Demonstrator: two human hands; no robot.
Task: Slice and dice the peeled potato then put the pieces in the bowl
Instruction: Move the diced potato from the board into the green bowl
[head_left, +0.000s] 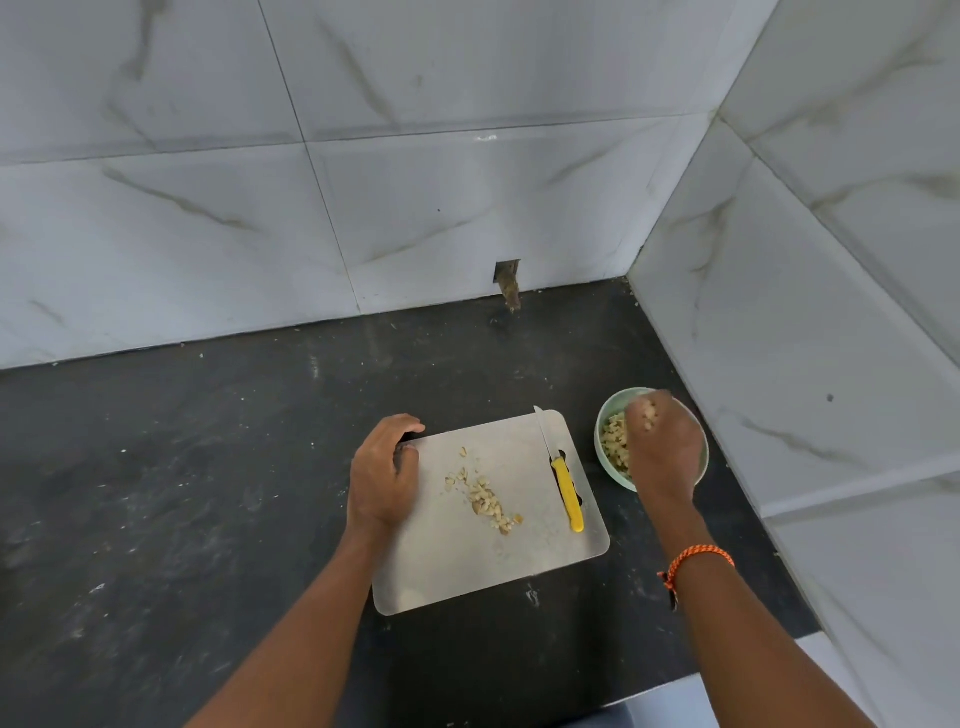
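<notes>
With the right hand (662, 447) cupping diced potato (648, 415) over the green bowl (602, 415), loosely curled fingers could spill bits onto the counter (208, 467), while the left hand (382, 467) grips the cutting board's (467, 571) far-left edge.

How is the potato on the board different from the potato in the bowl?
The potato pieces on the cutting board lie spread flat in a loose, scattered trail; the potato pieces in the bowl sit heaped together. The board ones lie untouched, while the right hand hovers over the bowl ones, holding more. Both are small pale dice.
</notes>
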